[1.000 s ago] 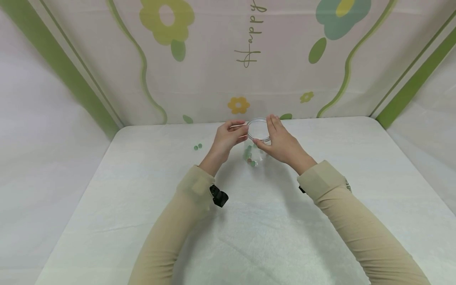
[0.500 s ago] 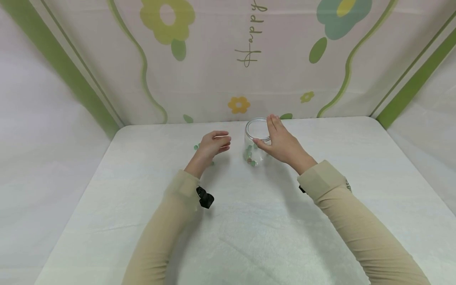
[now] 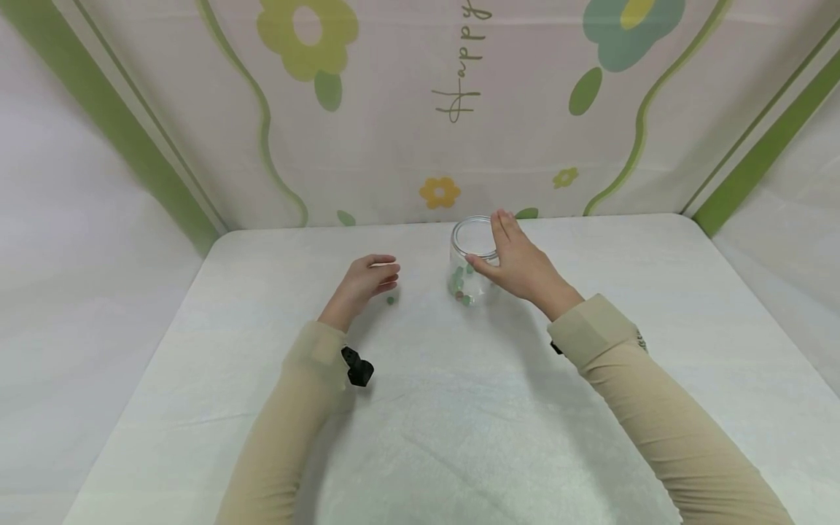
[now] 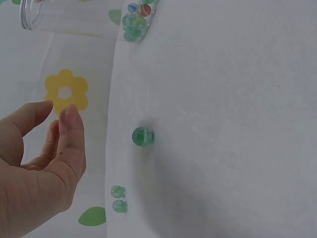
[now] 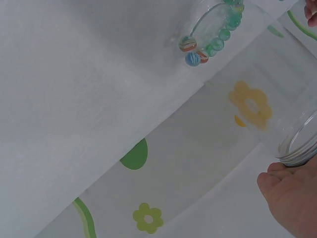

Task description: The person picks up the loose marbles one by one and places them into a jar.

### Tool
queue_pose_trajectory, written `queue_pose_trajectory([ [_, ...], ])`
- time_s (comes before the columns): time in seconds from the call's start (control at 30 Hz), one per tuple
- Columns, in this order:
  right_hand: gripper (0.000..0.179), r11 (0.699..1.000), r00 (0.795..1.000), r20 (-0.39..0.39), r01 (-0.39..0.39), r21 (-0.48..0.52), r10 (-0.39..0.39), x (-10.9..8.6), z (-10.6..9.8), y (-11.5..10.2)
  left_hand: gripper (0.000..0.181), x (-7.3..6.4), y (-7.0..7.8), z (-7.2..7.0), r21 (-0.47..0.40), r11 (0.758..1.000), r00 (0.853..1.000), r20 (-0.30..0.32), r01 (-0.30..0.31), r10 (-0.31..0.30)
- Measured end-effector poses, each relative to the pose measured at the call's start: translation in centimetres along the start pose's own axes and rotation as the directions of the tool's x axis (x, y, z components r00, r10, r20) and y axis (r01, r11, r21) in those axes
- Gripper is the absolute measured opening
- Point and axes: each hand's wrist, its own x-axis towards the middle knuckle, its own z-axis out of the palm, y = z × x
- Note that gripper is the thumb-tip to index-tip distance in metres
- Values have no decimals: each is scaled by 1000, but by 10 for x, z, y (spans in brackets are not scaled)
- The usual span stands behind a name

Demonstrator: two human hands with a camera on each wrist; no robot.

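A clear glass jar [image 3: 462,268] stands upright at the back of the table, with several marbles [image 4: 133,26] at its bottom, mostly green, with red and blue ones among them. My right hand [image 3: 525,266] holds the jar near its rim, thumb at the front and fingers along the right side. To the left, my left hand [image 3: 364,281] is over the table with fingers loosely bent and nothing between them. Near it lies a single green marble [image 4: 143,136]. Two more green marbles [image 4: 119,199] lie close together; in the head view the left hand hides them.
A white cloth covers the table [image 3: 420,423]. Behind the jar rises a printed backdrop [image 3: 394,131] with flowers and lettering, close to the table's back edge. White side panels [image 3: 85,240] stand at left and right.
My left hand has moved from the jar's rim leftward and slightly nearer, over the loose marbles. A single green marble has come into sight beside it. The right hand and jar have stayed put.
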Motion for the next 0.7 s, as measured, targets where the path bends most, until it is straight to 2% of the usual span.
queue_pose_trajectory([
  [0.23, 94, 1000, 1000, 1, 0, -7, 0, 1, 0, 0, 45, -1, -9, -11, 51, 998, 999, -7, 34, -34],
  [0.4, 94, 1000, 1000, 1, 2, -3, -2, 1, 0, 0, 44, 0, -16, -16, 77, 996, 999, -6, 35, -35],
  [0.7, 94, 1000, 1000, -1, 2, -2, -2, 1, 1, 0, 42, 4, -25, -20, 166, 985, 999, -2, 54, -54],
])
